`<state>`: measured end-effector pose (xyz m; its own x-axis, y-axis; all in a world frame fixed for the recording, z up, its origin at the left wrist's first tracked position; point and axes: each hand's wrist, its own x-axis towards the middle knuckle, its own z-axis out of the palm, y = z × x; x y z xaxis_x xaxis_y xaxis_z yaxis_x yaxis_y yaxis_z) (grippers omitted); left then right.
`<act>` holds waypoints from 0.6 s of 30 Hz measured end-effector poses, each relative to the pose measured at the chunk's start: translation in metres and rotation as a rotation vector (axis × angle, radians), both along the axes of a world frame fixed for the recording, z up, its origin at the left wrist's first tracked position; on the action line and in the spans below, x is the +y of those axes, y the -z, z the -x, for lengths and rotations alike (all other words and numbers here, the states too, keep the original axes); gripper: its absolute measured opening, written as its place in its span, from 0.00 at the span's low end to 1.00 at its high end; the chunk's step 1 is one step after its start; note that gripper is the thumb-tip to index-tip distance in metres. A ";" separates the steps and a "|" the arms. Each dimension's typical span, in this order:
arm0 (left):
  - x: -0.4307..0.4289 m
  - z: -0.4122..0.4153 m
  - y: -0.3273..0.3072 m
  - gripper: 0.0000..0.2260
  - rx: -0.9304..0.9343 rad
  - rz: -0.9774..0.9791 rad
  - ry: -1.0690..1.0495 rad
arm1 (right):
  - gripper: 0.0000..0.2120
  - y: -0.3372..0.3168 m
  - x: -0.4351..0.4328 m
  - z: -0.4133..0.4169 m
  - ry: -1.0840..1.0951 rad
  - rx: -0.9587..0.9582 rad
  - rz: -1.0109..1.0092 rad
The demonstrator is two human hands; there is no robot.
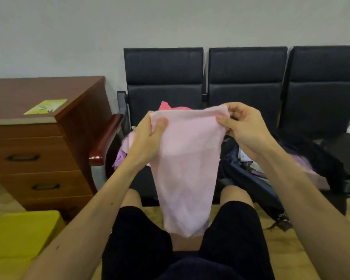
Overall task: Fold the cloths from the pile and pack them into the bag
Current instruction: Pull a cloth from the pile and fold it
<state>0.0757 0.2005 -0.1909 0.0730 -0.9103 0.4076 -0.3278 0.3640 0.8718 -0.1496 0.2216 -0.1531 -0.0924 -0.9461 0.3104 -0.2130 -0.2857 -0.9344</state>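
My left hand (150,136) and right hand (242,128) each pinch a top corner of the pink cloth (187,168). It hangs over my knees. It's soft, light and floppy. The bag (249,174) waits at three o'clock.

Soft, even indoor light, faint shadows, slightly blurry, wide-angle bending at edges.

The pink cloth (185,168) hides most of the pile (171,107) on the seat behind it; only bright pink and lilac edges show. The right forearm covers part of the open bag (251,170), and its contents are too blurred to tell. The third chair (327,87) is cut off at the right edge. The print on the yellow card (46,106) is unreadable.
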 end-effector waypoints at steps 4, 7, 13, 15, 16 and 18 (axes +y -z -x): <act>-0.007 0.007 0.011 0.09 0.110 -0.077 -0.031 | 0.08 0.016 -0.008 -0.002 -0.017 -0.099 -0.048; -0.012 0.013 0.016 0.16 0.263 -0.194 -0.009 | 0.08 0.028 -0.013 -0.006 -0.051 -0.269 -0.110; -0.016 0.017 0.016 0.11 0.389 -0.294 0.131 | 0.09 0.068 -0.029 -0.027 -0.189 -0.541 -0.353; -0.019 0.016 0.016 0.11 0.405 -0.326 0.137 | 0.14 0.097 -0.018 -0.035 -0.321 -0.553 -0.490; -0.020 0.017 0.014 0.13 0.417 -0.332 0.139 | 0.17 0.111 -0.011 -0.039 -0.390 -0.516 -0.537; -0.026 0.017 0.015 0.17 0.419 -0.351 0.129 | 0.16 0.127 0.001 -0.047 -0.455 -0.406 -0.599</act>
<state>0.0587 0.1747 -0.2062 0.0422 -0.9984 0.0383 0.1011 0.0424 0.9940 -0.1030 0.2222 -0.2805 0.3402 -0.9121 -0.2289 0.1864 0.3040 -0.9343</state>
